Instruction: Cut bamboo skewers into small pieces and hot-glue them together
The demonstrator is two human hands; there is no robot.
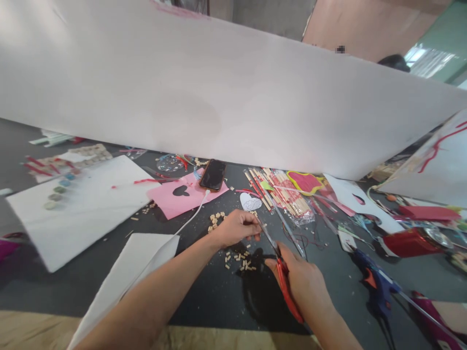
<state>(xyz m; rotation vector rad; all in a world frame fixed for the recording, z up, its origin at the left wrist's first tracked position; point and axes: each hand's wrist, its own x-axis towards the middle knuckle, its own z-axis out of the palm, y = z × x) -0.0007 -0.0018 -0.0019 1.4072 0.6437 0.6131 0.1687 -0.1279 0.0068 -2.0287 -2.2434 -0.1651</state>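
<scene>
Here, red-handled scissors (pixel 287 294) in the right hand (pixel 305 276).

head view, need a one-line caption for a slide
Right hand gripping red-handled scissors, blades close to the left hand, small pale pieces scattered on the dark tabletop.

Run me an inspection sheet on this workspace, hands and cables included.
Surface: dark grey tabletop, crowded with items.
Job's things: red-handled metal scissors, in hand; small pale tan pieces, loose on the tabletop.
Clutter: flat pink paper sheet, black rectangular phone partly on it; plastic-wrapped pale wooden sticks; blue plastic glue gun.
Hands: left hand, fingers bent near the blade tips, contents unclear; right hand, gripping the scissors.
Cables: thin white cable plugged into the phone; thin black cord at the glue gun.
Surroundings: large white panel standing behind the items; pinkish wall beyond.
</scene>
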